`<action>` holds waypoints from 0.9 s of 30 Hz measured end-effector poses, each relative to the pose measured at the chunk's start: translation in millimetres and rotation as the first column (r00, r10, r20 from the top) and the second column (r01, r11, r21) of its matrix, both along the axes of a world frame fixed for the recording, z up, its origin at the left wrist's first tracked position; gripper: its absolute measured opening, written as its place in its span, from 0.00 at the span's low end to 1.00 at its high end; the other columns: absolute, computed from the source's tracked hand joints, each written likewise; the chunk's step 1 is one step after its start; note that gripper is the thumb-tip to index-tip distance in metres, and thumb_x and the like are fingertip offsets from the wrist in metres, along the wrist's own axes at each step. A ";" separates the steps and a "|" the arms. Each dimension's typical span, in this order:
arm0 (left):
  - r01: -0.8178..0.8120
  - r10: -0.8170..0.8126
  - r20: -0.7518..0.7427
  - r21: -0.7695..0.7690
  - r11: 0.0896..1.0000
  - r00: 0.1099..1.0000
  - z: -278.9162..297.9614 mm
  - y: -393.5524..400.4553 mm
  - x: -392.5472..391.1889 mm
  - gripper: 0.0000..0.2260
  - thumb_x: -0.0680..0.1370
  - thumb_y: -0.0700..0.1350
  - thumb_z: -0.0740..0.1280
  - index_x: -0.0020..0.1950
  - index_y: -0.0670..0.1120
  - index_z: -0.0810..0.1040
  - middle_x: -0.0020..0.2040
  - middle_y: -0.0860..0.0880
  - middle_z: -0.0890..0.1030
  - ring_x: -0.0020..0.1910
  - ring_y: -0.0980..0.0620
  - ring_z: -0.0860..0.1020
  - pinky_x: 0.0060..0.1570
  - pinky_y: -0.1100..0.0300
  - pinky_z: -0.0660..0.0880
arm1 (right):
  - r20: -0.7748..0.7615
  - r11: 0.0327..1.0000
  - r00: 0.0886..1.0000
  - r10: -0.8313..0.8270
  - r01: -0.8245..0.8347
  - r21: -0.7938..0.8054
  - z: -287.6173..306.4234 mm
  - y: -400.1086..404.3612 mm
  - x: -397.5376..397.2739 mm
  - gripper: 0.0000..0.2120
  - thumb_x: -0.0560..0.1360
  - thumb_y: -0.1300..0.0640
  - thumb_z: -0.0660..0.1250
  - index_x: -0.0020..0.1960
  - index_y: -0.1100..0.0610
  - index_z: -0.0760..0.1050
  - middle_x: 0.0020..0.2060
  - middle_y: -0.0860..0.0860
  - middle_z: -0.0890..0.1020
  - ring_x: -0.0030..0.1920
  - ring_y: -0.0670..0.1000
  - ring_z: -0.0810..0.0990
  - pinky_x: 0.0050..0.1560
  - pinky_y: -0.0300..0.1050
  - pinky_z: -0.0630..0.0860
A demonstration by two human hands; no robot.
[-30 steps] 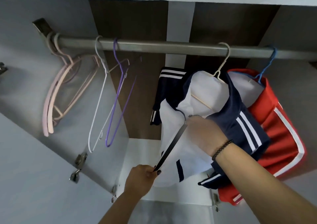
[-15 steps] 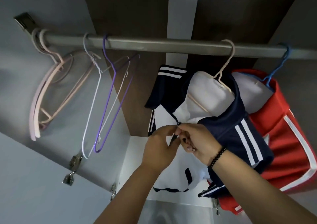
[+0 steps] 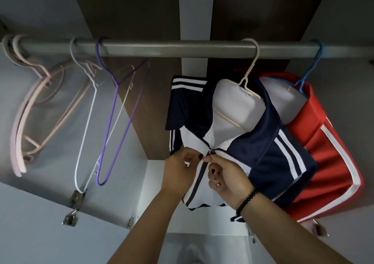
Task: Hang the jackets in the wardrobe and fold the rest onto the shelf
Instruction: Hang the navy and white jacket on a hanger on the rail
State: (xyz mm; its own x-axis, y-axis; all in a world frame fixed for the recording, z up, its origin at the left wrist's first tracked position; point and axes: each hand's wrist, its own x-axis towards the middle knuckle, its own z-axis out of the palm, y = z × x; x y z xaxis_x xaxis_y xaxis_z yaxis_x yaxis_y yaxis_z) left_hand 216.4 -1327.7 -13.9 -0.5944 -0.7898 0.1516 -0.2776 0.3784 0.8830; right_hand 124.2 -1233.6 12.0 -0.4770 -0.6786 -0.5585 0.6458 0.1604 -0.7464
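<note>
So the navy-and-white jacket (image 3: 261, 142) is on its cream hanger (image 3: 248, 77), hooked over the grey metal rail (image 3: 162, 48) inside the wardrobe, and I'm working the front of it. My right hand (image 3: 228, 176) pinches the zipper pull (image 3: 210, 152) between thumb and fingertip, and my left hand (image 3: 180, 170) pinches the left front edge just beside it. I'd say that's to hold the two toothed edges together so the slider can run. The zip looks joined below the pull and splayed open above it, so it's partway closed.

The fabric is that smooth, slightly shiny tracksuit stuff, white stripes down the sleeves, pale lining showing at the collar. It slumps and bunches a lot, so keeping the front taut probably matters.

Right behind it, touching, is the red jacket (image 3: 327, 162) with white trim on a blue hanger (image 3: 309, 71). Further along the rail, well apart, hang bare ones: a thin purple wire hanger (image 3: 115, 122), a white wire hanger (image 3: 87, 122) and chunky curved pink hangers (image 3: 24, 126).
</note>
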 end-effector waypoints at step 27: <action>0.687 -0.648 0.409 0.066 0.724 0.643 34.9 72.2 127.2 0.08 0.78 0.43 0.63 0.50 0.54 0.80 0.46 0.57 0.82 0.44 0.59 0.80 0.38 0.68 0.75 | -0.781 0.842 0.570 0.255 0.265 0.469 -15.7 180.1 157.2 0.10 0.72 0.58 0.67 0.52 0.52 0.74 0.38 0.42 0.80 0.38 0.38 0.77 0.36 0.27 0.68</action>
